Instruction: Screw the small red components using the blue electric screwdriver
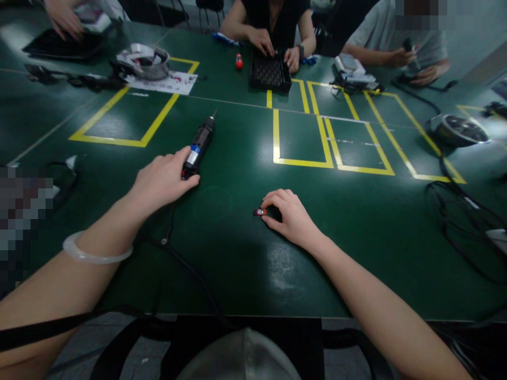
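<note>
**Right hand (291, 219) pinching a small part (260, 212), left hand (160, 179) around a power screwdriver (199, 145)**

The small part, red and white, sits between thumb and fingertips, low over the green table (237, 274). To its left, fingers curl over the power screwdriver's rear end, its bit pointing away. Beyond lie yellow tape outlines (304, 162); across the table, a co-worker (273, 21) has both hands at a black tray (270, 84).

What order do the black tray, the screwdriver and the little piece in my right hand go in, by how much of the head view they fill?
Largest to smallest:
1. Black tray
2. Screwdriver, partly hidden by your left hand
3. Little piece in your right hand
</note>
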The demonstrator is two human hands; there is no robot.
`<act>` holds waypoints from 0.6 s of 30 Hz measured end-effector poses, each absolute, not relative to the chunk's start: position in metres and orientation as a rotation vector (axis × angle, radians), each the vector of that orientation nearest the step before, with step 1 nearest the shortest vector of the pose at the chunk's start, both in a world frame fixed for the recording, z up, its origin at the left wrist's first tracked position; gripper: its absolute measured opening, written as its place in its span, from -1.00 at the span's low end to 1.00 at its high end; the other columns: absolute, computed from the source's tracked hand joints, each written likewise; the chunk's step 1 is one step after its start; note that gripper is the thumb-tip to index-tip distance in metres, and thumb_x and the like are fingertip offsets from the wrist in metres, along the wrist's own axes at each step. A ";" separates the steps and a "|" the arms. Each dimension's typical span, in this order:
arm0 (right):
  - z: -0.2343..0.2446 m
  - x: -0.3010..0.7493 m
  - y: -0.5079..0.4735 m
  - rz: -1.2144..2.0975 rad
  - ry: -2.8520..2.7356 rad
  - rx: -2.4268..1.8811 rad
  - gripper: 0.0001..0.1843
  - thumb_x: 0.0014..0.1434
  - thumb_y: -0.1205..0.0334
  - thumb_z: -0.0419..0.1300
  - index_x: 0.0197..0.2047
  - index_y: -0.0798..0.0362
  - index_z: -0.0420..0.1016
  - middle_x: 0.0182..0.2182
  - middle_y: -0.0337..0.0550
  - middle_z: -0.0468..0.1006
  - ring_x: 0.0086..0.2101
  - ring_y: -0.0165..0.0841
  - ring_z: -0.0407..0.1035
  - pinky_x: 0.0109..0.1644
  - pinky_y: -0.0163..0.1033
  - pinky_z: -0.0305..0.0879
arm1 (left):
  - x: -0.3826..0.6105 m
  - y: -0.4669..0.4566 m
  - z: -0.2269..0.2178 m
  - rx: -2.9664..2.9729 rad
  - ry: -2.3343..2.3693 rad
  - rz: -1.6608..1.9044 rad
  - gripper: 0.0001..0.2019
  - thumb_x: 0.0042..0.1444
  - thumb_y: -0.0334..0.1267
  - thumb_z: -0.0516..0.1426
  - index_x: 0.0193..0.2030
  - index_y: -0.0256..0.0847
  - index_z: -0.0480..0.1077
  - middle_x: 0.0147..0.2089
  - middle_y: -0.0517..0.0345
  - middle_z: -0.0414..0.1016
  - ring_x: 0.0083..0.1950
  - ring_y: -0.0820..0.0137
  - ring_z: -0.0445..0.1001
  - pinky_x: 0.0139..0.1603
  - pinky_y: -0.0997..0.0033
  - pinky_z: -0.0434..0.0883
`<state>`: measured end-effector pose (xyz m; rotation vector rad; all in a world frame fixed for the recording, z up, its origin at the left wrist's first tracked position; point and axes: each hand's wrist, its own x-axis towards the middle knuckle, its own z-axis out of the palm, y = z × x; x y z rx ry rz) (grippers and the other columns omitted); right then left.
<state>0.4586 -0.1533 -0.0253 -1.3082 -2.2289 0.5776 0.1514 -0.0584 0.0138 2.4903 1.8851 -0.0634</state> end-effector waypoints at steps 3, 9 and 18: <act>-0.026 0.459 -0.153 0.585 -2.227 -1.306 -0.84 0.19 0.37 0.28 -0.17 0.00 0.43 -0.06 -0.06 0.54 -0.03 -0.15 0.36 0.03 -0.04 0.22 | 0.181 -0.080 0.012 2.545 1.786 -0.018 -0.25 0.28 0.10 -0.01 0.50 -0.26 0.00 0.11 -0.28 0.47 0.03 -0.07 0.46 -0.09 0.06 0.42; -0.022 0.459 -0.153 0.618 -2.212 -1.306 -0.89 0.21 0.34 0.27 -0.19 0.01 0.43 -0.16 -0.08 0.55 -0.11 -0.18 0.37 -0.01 -0.07 0.25 | 0.221 -0.117 0.011 2.640 1.499 0.043 -0.25 0.25 0.04 0.09 0.49 -0.19 0.02 0.29 -0.17 0.39 0.16 -0.02 0.43 0.09 0.08 0.40; -0.017 0.454 -0.159 0.701 -2.139 -1.177 -0.90 0.21 0.33 0.25 -0.22 0.00 0.40 -0.24 -0.13 0.53 -0.18 -0.25 0.39 -0.06 -0.13 0.33 | 0.230 -0.135 0.004 2.596 1.288 0.118 -0.16 0.18 0.13 0.17 0.50 -0.19 0.01 0.40 -0.21 0.26 0.28 -0.03 0.34 0.22 0.03 0.33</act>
